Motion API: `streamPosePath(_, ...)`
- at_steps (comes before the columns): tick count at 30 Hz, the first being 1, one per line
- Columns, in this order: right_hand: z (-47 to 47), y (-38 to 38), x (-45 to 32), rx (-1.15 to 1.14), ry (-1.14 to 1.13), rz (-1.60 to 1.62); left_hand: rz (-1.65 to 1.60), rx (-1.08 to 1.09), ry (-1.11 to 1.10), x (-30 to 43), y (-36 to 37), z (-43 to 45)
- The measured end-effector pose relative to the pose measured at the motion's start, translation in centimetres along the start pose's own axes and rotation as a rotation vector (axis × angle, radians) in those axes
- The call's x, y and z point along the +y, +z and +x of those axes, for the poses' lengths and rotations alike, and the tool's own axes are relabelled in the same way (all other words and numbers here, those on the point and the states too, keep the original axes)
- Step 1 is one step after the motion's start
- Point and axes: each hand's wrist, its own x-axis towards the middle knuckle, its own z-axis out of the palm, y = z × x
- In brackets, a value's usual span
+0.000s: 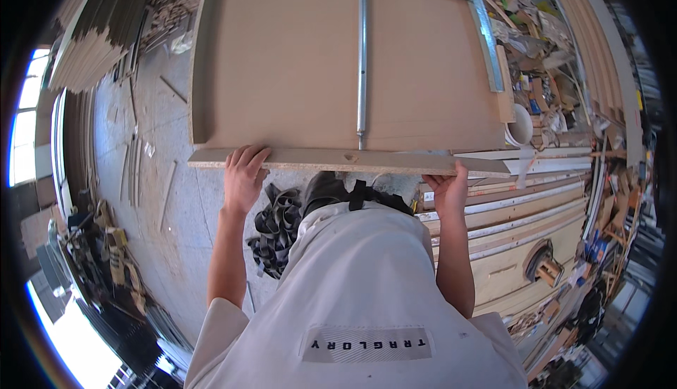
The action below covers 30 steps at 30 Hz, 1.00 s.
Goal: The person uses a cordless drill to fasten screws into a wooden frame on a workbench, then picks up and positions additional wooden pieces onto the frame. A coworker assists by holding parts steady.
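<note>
A long, narrow particleboard strip (312, 159) lies crosswise in front of my waist, along the near edge of a broad brown panel (285, 66). My left hand (246, 172) grips it near its left end, fingers over the top. Towards the right end, my right hand (448, 185) holds the strip with the thumb on its face and the fingers underneath. A dark hole or notch shows near the strip's middle. Behind it, a metal tube (362, 66) runs lengthwise over the panel, its thin end close to the strip. Another particleboard piece (201, 66) stands along the panel's left edge.
A metal bracket frame (484, 34) rests at the panel's right side, beside a white bucket (520, 124) and heaped scrap. Stacked boards (508, 214) lie to my right. Black webbing (276, 230) and loose wood strips (168, 196) lie on the concrete floor (188, 262).
</note>
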Motion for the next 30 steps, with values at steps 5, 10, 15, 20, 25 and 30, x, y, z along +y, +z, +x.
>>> streamPosePath(5, 1.1, -0.1, -2.6, -0.031, -0.019, -0.125, -0.05, -0.02, -0.002, 1.7, 0.2, 0.1)
streamPosePath(10, 1.9, -0.1, -4.5, 0.019, 0.005, -0.374, -0.028, 0.005, -0.038, 2.5, 0.9, 1.0)
streamPosePath(15, 1.5, 0.1, -5.2, 0.082, -0.051, -0.534, -0.034, 0.057, 0.026, 2.2, 0.3, 1.1)
streamPosePath(20, 1.4, 0.6, -5.3, 0.117, -0.056, -0.572, -0.024, 0.014, -0.007, 3.5, -0.9, 2.2)
streamPosePath(25, 1.3, 0.6, -4.6, 0.1, -0.044, -0.414, -0.305, -0.141, 0.044, 8.1, -0.8, 5.1)
streamPosePath(30, 1.3, 0.4, -3.2, 0.122, 0.012, -0.328, -0.589, -0.297, -0.16, 11.8, 1.7, 11.5)
